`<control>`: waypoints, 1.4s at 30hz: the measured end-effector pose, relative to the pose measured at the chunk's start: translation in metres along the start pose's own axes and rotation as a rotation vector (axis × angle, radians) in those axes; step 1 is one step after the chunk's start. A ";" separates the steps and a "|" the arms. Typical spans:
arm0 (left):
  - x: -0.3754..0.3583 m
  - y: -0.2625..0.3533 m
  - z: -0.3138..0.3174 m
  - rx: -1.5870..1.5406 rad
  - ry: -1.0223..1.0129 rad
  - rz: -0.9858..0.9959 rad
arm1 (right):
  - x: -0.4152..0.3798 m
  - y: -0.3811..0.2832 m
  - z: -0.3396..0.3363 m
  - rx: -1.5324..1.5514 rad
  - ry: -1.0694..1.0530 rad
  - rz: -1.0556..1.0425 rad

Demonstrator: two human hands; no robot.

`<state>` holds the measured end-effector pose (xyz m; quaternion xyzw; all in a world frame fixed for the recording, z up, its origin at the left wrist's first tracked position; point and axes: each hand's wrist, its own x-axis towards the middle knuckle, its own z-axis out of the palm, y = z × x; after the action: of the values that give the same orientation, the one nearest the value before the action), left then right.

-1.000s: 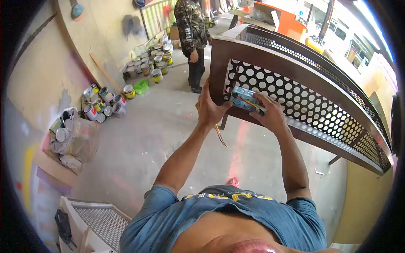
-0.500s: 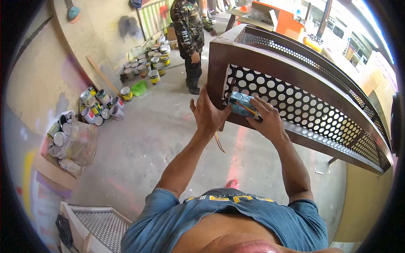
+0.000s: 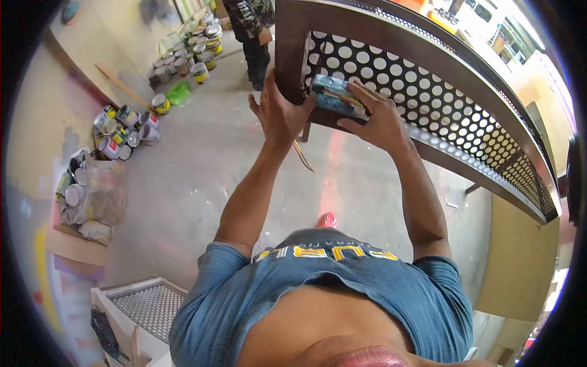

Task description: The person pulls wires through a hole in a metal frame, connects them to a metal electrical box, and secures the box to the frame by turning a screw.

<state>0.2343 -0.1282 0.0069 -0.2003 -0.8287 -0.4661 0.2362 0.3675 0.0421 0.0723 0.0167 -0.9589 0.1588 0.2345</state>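
A brown metal frame (image 3: 292, 58) with a perforated black panel (image 3: 397, 68) rises in front of me. At its lower left inside corner sits a bluish-grey metal electrical box (image 3: 330, 85), with red and yellow wires across it. My left hand (image 3: 281, 116) grips the frame's left upright, its thumb reaching the box's left end. My right hand (image 3: 382, 116) is closed on the right end of the box, with its fingers over the top and the thumb below. Loose wires (image 3: 302, 157) dangle under my left hand. The back of the box is hidden.
Paint cans (image 3: 131, 131) line the left wall, beside a green bowl (image 3: 178, 93). A person (image 3: 252, 43) in camouflage stands behind the frame. A white frame with mesh (image 3: 147, 306) stands at lower left. A tan board (image 3: 520, 257) is at right.
My view has tilted down, so the frame, box and both hands appear higher and slightly left. Both hands keep nearly the same hold on the frame and box.
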 end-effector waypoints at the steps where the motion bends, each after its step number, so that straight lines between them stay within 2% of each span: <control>1: 0.000 -0.001 0.000 0.001 0.017 0.015 | -0.001 -0.002 -0.002 -0.016 -0.007 0.003; 4: -0.001 0.001 0.000 -0.003 0.042 0.026 | 0.003 -0.013 -0.002 -0.030 -0.003 0.004; 7: 0.000 0.003 -0.001 -0.006 0.026 0.003 | 0.010 -0.026 0.008 -0.126 0.112 0.061; 11: -0.006 -0.001 -0.002 0.016 0.049 0.051 | 0.010 -0.035 0.006 -0.022 0.044 0.185; 13: -0.011 -0.001 -0.007 0.051 0.184 0.186 | 0.005 -0.032 0.012 -0.057 0.082 0.165; 14: -0.012 0.010 -0.017 0.051 0.190 0.197 | 0.005 -0.031 0.012 -0.092 0.127 0.144; 16: -0.015 0.028 -0.041 -0.122 -0.064 0.412 | 0.003 -0.034 0.009 -0.066 0.136 0.171; 17: -0.015 0.033 -0.041 0.001 0.002 0.671 | 0.001 -0.038 0.009 -0.037 0.126 0.195; 19: -0.012 0.039 -0.035 0.058 -0.147 0.749 | -0.003 -0.042 0.008 -0.028 0.145 0.162; 20: -0.006 0.045 -0.040 -0.013 -0.314 0.714 | -0.001 -0.042 0.008 -0.035 0.163 0.150; 23: 0.005 0.040 -0.040 0.046 -0.335 0.691 | 0.002 -0.038 0.020 0.058 0.298 0.055; 25: 0.014 0.041 -0.039 0.058 -0.337 0.672 | -0.002 -0.038 0.022 0.237 0.235 0.246; 26: 0.016 0.040 -0.037 0.050 -0.334 0.650 | -0.006 -0.036 0.028 0.246 0.234 0.251; 28: 0.018 0.039 -0.031 0.051 -0.349 0.621 | -0.013 -0.038 0.043 -0.246 0.474 0.075; 29: 0.019 0.038 -0.029 0.043 -0.324 0.631 | -0.017 -0.040 0.040 -0.306 0.514 0.039; 33: 0.017 0.041 -0.026 0.052 -0.308 0.628 | -0.012 -0.035 0.041 -0.371 0.505 0.074; 35: 0.017 0.043 -0.023 0.038 -0.276 0.636 | -0.009 -0.028 0.047 -0.211 0.375 0.161; 36: 0.017 0.043 -0.022 0.029 -0.254 0.661 | -0.008 -0.026 0.046 -0.205 0.375 0.167; 39: 0.011 0.046 -0.024 0.047 -0.212 0.640 | -0.007 -0.026 0.048 -0.280 0.467 0.055; 41: 0.012 0.046 -0.022 0.066 -0.189 0.607 | -0.006 -0.028 0.048 -0.280 0.433 0.078; 42: 0.015 0.044 -0.021 0.106 -0.265 0.604 | -0.006 -0.029 0.047 -0.284 0.399 0.108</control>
<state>0.2511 -0.1230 0.0547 -0.4834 -0.7784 -0.3010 0.2640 0.3549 -0.0001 0.0392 -0.0993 -0.9058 0.0348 0.4105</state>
